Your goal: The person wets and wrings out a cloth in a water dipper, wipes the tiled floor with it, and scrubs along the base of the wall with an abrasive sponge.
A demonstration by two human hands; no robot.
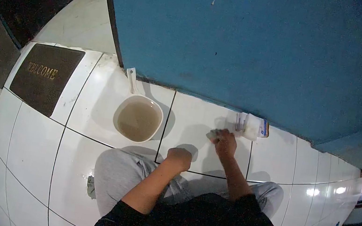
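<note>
My right hand [225,143] is closed on a small greyish piece [212,134], perhaps cloth or sponge, just above the white floor tiles. Close beyond that hand, against the foot of the blue wall, stands a white pack with blue print [252,125]; its kind I cannot make out. My left hand [179,159] forms a fist over the floor by my knee, and its finger side is hidden. To the left of both hands sits a white dipper [130,80] holding murky, brownish water [139,119], its handle pointing at the wall.
A dark doormat [44,78] lettered WELCOME lies at the far left. On the tiles beside my left knee is a crumpled greyish scrap [91,187]. The blue wall [257,49] bounds the floor ahead. Light glints off the tiles [313,192] at right.
</note>
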